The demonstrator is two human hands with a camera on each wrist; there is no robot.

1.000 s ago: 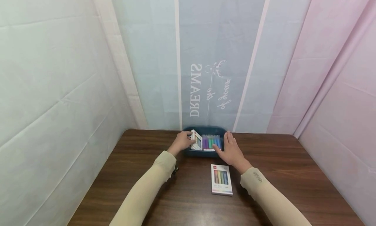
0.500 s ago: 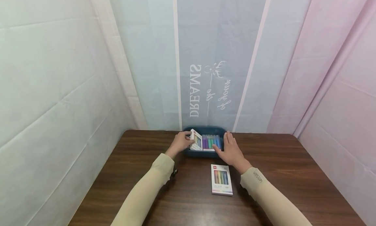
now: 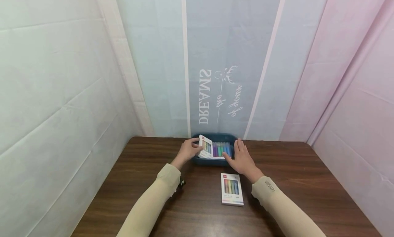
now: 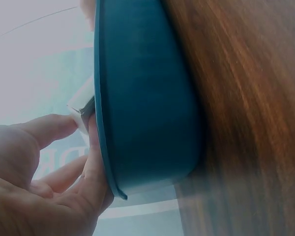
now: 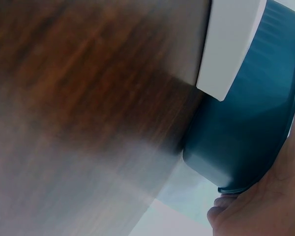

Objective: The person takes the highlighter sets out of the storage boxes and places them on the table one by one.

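A dark teal tray (image 3: 197, 160) stands at the table's far edge. My left hand (image 3: 193, 149) pinches a white box of coloured pens (image 3: 205, 146) and holds it tilted over the tray's left half. A second box of pens (image 3: 222, 149) lies flat in the tray. My right hand (image 3: 239, 152) rests with straight fingers on the tray's right rim, its thumb by that box. In the left wrist view my fingers (image 4: 49, 129) hold the white box's corner (image 4: 81, 112) just above the tray wall (image 4: 147, 98). The right wrist view shows the tray's outer wall (image 5: 250, 123) and my hand (image 5: 268, 206) below it.
A third white box of pens (image 3: 232, 189) lies flat on the brown wooden table (image 3: 307, 182) between my forearms; its white side (image 5: 231, 44) shows in the right wrist view. Pale fabric walls close in the table on the left, back and right.
My left hand has raised the tilted box a little, so it now leans over the edge of the flat box. The right hand has stayed on the tray.
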